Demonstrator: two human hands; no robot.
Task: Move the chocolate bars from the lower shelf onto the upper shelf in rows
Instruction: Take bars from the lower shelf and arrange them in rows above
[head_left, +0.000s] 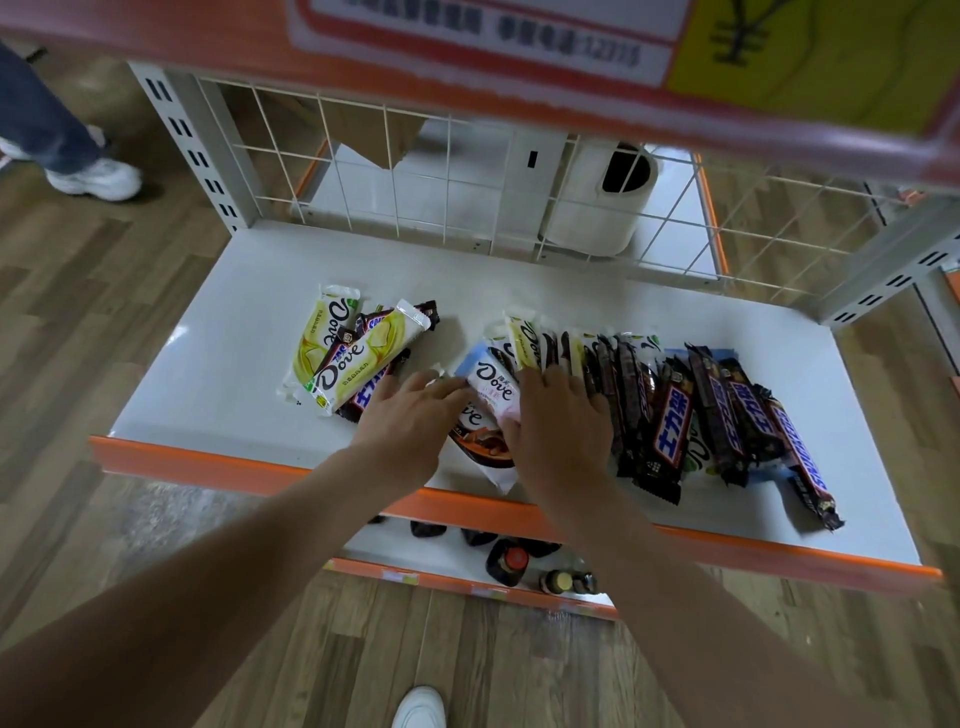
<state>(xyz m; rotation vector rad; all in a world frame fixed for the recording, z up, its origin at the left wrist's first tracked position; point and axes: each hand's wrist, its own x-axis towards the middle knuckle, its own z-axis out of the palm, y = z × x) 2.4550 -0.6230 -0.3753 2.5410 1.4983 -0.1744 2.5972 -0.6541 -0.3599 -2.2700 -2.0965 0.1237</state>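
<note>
A person reaches both bare hands into a white shelf (218, 364) with an orange front edge, where chocolate bars lie in two groups. The left hand (410, 421) lies with fingers fairly straight and spread, fingertips at the edge of a pink-and-white bar (493, 387). The right hand (558, 421) rests flat, fingers spread, over the left end of a row of bars (675, 415) leaning one on another. The pink-and-white bar lies between the two hands, its long axis running away from the person and slightly leftward; both hands are about equally near, touching it from either side. Whether either thumb is tucked under it cannot be told. A loose pile of yellow and dark bars (353, 353) lies just left of the left hand.

A brown-printed bar (483, 441) sits partly hidden beneath the hands and the pink one. The shelf above (519, 78) shows only as a blurred orange edge with a price label, so any rows on it are out of sight. Below, bottle tops (514, 561) peep out from a lower shelf. At upper left, another person's leg and shoe (96, 176) are cut off.
</note>
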